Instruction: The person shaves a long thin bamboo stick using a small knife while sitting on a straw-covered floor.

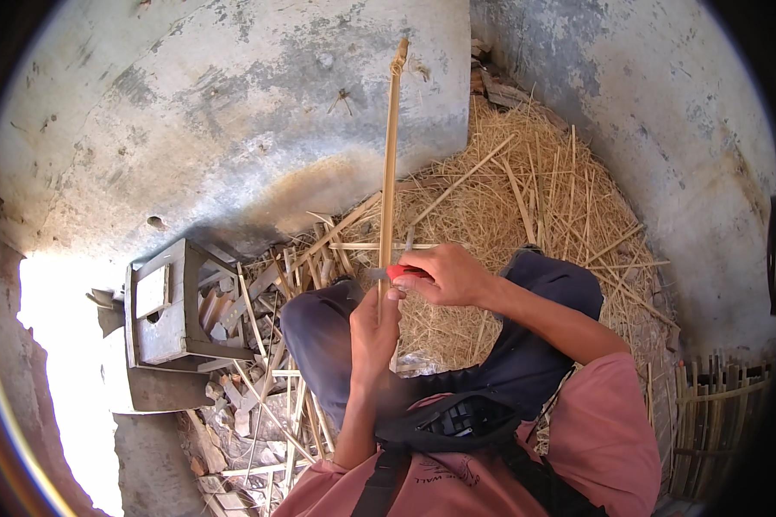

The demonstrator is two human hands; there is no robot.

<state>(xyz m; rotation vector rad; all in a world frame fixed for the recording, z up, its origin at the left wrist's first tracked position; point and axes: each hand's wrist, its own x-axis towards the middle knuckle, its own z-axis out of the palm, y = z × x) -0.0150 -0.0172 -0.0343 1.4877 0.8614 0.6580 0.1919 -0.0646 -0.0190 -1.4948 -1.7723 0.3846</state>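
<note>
A long split bamboo strip (390, 164) stands upright in front of me, its knotted upper end pointing away toward the wall. My left hand (374, 332) is closed round the strip's lower part. My right hand (450, 274) grips a knife by its red handle (408, 272), just above the left hand. The knife's short grey blade (376, 273) lies across the strip and touches it. Some of the right hand's fingers are hidden behind the handle.
A wooden box (165, 302) with an open side stands at the left, among rubble and bamboo scraps. Shavings and loose strips (569, 198) heap up ahead and to the right. Weathered walls (259, 95) enclose the space. Upright slats (722, 405) stand at the lower right.
</note>
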